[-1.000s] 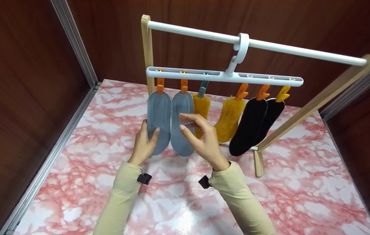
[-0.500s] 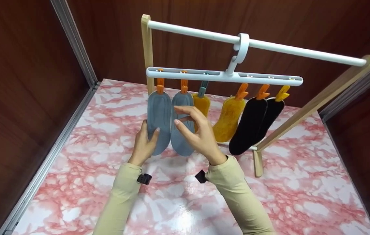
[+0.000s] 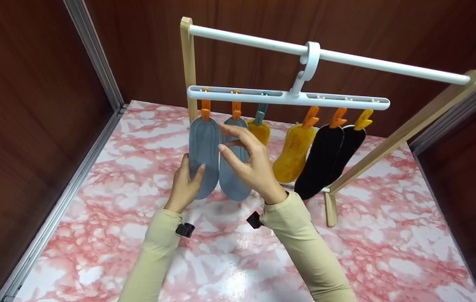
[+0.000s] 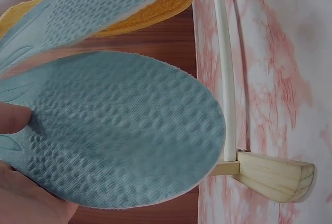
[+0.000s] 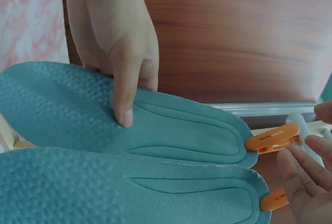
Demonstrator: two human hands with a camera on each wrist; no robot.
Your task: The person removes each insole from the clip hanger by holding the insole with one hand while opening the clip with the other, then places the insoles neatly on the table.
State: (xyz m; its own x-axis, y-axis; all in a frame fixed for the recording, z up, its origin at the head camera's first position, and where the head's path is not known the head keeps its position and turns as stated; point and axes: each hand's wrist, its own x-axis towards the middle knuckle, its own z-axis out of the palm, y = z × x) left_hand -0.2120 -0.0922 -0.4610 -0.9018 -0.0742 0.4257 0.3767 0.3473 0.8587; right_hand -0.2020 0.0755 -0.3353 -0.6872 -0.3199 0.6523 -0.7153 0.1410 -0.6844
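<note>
A blue-grey insole (image 3: pixel 204 142) hangs by its upper end from an orange clip (image 3: pixel 206 110). My left hand (image 3: pixel 183 188) holds this insole by its left edge, the thumb pressed on the front and the other fingers hidden behind it. Beside it a matching insole (image 3: pixel 233 184) hangs from a second orange clip (image 3: pixel 236 111). In front of that second insole is my right hand (image 3: pixel 252 163), fingers curved and apart from the thumb, nothing between them. The right wrist view shows right-hand fingertips (image 5: pixel 288 167) near the orange clips.
A white clip hanger (image 3: pixel 338 102) hooks over the white rail (image 3: pixel 246 40) of a wooden-legged stand (image 3: pixel 332 209). Further right hang yellow insoles (image 3: pixel 294 155) and black insoles (image 3: pixel 319 167). Beneath lies a pink-and-white marbled surface (image 3: pixel 116 251), with brown panels (image 3: pixel 145 54) around.
My right hand has moved up and left across the second blue-grey insole, towards the clip of the first. My left hand keeps its hold in the same place.
</note>
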